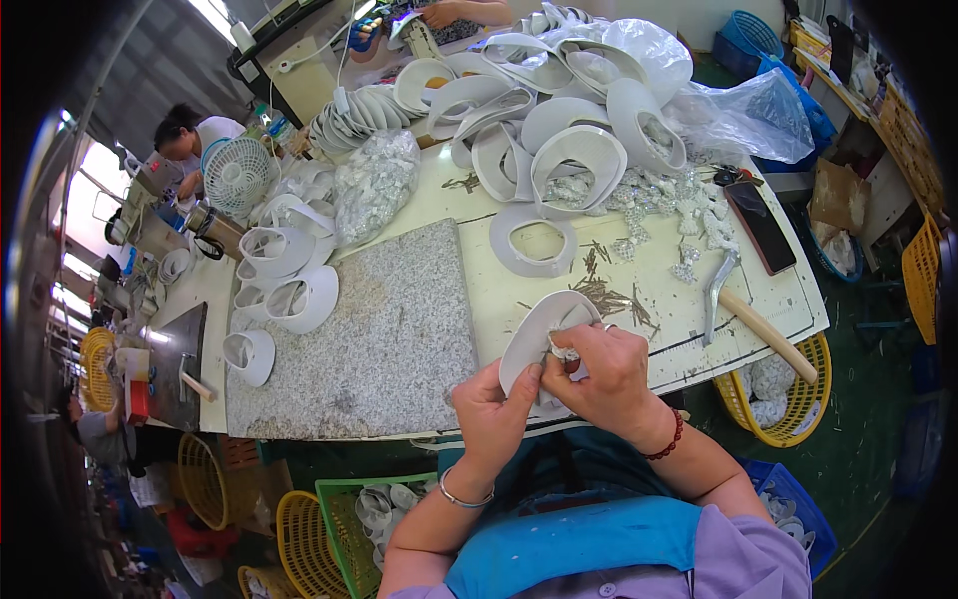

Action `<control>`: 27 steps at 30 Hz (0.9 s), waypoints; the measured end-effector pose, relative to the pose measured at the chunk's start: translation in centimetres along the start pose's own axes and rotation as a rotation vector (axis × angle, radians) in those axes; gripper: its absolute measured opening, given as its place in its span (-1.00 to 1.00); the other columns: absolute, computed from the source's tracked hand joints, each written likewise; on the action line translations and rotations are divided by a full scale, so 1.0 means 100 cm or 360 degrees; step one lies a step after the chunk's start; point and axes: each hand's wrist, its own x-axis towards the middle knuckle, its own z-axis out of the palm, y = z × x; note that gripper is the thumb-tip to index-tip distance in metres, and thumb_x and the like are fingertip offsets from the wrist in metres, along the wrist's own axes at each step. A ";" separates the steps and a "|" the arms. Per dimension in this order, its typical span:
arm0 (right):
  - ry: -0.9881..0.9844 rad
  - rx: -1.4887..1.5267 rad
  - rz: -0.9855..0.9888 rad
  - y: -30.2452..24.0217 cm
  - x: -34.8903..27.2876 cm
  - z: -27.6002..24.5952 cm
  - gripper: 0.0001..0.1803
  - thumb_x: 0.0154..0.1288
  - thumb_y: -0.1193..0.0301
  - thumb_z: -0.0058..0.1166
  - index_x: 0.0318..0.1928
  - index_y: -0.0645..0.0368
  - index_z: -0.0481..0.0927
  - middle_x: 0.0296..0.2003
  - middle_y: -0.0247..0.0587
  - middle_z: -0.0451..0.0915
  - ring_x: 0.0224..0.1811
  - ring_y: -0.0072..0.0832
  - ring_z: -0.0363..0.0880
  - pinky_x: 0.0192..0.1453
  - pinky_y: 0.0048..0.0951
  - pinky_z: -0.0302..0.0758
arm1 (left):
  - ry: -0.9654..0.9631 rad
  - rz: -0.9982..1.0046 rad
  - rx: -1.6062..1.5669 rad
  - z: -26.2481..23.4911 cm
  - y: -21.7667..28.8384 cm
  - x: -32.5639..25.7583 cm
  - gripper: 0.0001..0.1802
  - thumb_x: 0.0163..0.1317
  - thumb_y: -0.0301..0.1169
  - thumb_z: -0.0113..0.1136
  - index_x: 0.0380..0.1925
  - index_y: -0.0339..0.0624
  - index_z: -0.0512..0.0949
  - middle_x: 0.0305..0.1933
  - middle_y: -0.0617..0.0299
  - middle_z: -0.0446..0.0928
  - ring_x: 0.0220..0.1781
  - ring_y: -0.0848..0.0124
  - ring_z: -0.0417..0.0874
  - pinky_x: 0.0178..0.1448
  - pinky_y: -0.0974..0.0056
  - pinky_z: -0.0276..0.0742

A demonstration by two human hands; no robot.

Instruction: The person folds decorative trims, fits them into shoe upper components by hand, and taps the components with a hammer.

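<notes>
Behind white visor pieces point(559, 150), clear plastic bag point(743, 110).

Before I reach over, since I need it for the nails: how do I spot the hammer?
On the pale worktable, look right of the grey stone slab. The hammer lies near the table's right edge, below a dark phone; it alone has a metal head and wooden handle.
</notes>
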 end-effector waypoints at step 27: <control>-0.0057 0.0160 0.0094 0.002 0.004 -0.014 -0.76 -0.07 0.50 0.24 -0.42 0.22 0.42 -0.68 -0.17 0.45 -0.65 -0.25 0.51 -0.59 -0.36 0.41 | -0.0250 0.0880 0.0575 0.013 -0.001 0.012 -0.58 0.16 -0.45 0.07 0.01 -0.46 0.47 0.08 -0.22 0.48 -0.02 0.04 0.62 0.04 0.22 0.52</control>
